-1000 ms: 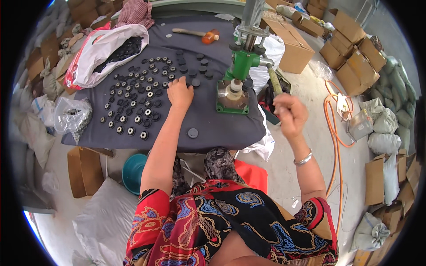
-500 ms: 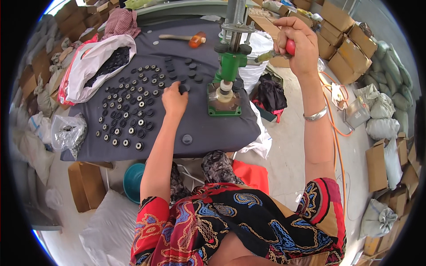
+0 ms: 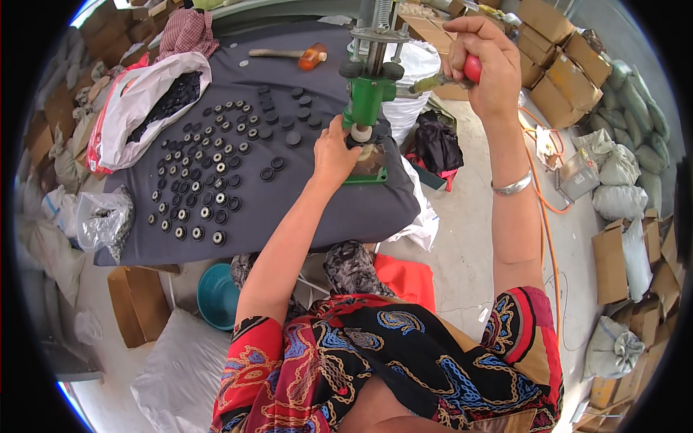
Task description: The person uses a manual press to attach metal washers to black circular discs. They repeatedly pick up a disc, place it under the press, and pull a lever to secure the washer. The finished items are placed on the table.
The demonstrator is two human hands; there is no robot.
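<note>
My right hand [image 3: 487,72] is raised and wrapped round the red knob [image 3: 472,68] of the press lever, its index finger partly stretched. My left hand [image 3: 334,155] is at the green hand press [image 3: 365,101], thumb and fingers curled about the spot below its pale plunger [image 3: 360,133]. Whatever they hold there is hidden. Left of the press, on the dark cloth, lie plain black caps [image 3: 293,138]. Farther left spread many black round parts with metal centres [image 3: 219,237]. Two black rings [image 3: 267,174] sit apart from them.
A mallet [image 3: 312,57] with an orange head lies at the back of the table [image 3: 325,216]. An open white bag [image 3: 119,137] of black parts and a clear bag [image 3: 105,216] stand at left. A teal basin [image 3: 219,296] is below; an orange hose [image 3: 550,252] runs along the right.
My left hand has moved right, from a black cap among the plain caps to the press base. That cap now lies uncovered on the cloth. My right hand stays on the lever knob.
</note>
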